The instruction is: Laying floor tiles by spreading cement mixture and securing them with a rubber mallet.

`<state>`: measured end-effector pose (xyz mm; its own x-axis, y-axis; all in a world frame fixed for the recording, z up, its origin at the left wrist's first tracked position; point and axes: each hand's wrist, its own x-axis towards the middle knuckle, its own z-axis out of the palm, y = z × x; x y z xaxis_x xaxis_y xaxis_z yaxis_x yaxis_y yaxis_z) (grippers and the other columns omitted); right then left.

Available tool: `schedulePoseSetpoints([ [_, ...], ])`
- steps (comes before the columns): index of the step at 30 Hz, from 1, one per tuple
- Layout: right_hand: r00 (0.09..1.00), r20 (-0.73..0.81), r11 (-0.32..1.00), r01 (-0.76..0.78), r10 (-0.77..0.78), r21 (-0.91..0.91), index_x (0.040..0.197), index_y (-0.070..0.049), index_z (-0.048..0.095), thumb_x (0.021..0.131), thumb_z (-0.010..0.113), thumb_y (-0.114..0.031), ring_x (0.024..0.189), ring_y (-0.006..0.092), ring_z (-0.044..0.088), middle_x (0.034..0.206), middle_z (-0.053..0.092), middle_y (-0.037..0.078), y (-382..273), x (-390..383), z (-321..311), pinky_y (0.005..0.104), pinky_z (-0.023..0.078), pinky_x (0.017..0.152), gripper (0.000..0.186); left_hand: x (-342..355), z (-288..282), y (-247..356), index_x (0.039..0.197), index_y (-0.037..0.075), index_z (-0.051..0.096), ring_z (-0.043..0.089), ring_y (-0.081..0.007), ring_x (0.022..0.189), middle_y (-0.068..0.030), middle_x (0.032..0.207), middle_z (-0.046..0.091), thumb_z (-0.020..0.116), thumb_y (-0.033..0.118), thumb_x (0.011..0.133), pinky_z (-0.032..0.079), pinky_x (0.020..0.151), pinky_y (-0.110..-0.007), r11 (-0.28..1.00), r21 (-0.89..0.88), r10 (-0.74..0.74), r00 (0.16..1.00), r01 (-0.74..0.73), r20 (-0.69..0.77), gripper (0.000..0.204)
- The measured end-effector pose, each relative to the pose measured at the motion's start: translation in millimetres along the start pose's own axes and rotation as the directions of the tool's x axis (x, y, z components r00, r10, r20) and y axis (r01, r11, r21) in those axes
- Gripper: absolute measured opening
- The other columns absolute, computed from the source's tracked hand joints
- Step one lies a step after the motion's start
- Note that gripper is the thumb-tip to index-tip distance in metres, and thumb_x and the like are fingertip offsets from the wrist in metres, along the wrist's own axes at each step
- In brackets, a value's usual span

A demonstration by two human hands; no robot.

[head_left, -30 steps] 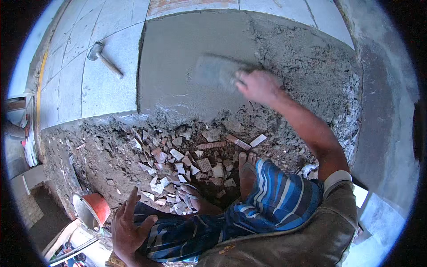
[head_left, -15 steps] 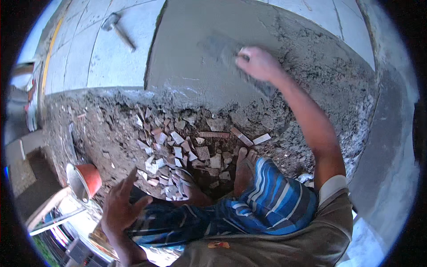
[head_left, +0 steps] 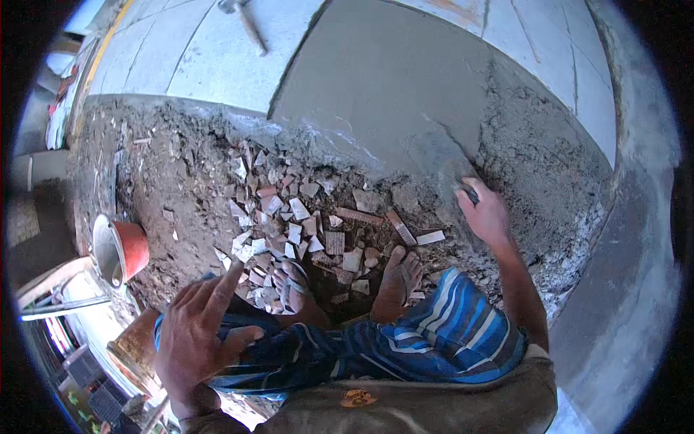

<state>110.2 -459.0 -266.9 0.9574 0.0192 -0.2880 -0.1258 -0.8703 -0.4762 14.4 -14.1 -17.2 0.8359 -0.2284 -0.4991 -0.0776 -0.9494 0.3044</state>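
My right hand (head_left: 486, 211) is closed round the handle of a flat trowel (head_left: 437, 155). The trowel's grey blade is wet with mortar and partly blends into it. It lies at the near edge of a smooth bed of wet mortar (head_left: 376, 69), where the smooth part meets rougher, lumpy mortar (head_left: 546, 137) on the right. My left hand (head_left: 199, 329) hangs over my left knee, fingers stretched out and holding nothing. Below and between my hands, broken tile pieces (head_left: 293, 231) lie heaped on the dirt by my feet.
Large pale tiles (head_left: 231, 58) border the mortar on the left, with a hammer (head_left: 249, 29) on them. More pale tiles (head_left: 535, 36) edge the far right side. An orange bucket (head_left: 130, 249) lies tipped at the left. A grey concrete strip (head_left: 614, 289) runs along the right.
My right hand has drawn the trowel nearer to me and to the right, down to the mortar's near edge. The whole view has shifted too. My left hand stays open.
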Motion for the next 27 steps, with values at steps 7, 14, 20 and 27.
schedulePoseSetpoints([
  [7,0.976,-0.166,0.952,-0.090,0.143,0.292,0.124,0.002,0.066,0.102,0.064,-0.034,0.104,0.0389,0.070,0.112,0.073,0.025,1,31,33,0.0441,0.053,0.092,0.042,-12,-1,-9,0.152,0.008,0.049,0.067,-0.0382,0.111,-0.0170,0.125,0.069,0.073,0.055,0.086,0.049,0.102,-0.048,0.998,-0.035,0.051,0.998,-0.051,-0.023,0.084],
  [14,0.989,-0.070,0.873,0.146,-0.128,0.465,0.118,0.003,0.066,0.102,0.065,-0.031,0.061,0.0129,0.057,0.077,0.066,0.006,-117,84,88,0.0337,0.048,0.059,0.037,-17,-4,-11,0.154,0.010,0.046,0.064,-0.0355,0.117,-0.0149,0.130,0.065,0.070,0.048,0.091,0.048,0.105,-0.047,0.999,-0.027,-0.019,1.000,0.019,-0.006,0.077],
  [20,0.949,0.120,0.924,0.247,-0.292,0.292,0.117,0.006,0.068,0.100,0.066,-0.034,0.083,0.0245,0.069,0.094,0.073,0.021,-191,108,106,0.0387,0.054,0.079,0.043,-28,-8,-6,0.149,0.010,0.052,0.067,-0.0367,0.116,-0.0134,0.129,0.068,0.078,0.047,0.081,0.050,0.104,-0.052,0.995,-0.056,0.075,0.995,-0.079,-0.065,0.082],
  [27,0.924,0.226,0.944,0.268,-0.308,0.192,0.123,0.004,0.067,0.098,0.065,-0.038,0.110,0.0430,0.069,0.116,0.072,0.028,-190,108,73,0.0468,0.053,0.096,0.049,-35,-6,-10,0.150,0.011,0.050,0.067,-0.0362,0.116,-0.0137,0.131,0.067,0.076,0.048,0.083,0.050,0.104,-0.053,0.996,-0.077,0.032,0.994,-0.041,-0.106,0.082],
])
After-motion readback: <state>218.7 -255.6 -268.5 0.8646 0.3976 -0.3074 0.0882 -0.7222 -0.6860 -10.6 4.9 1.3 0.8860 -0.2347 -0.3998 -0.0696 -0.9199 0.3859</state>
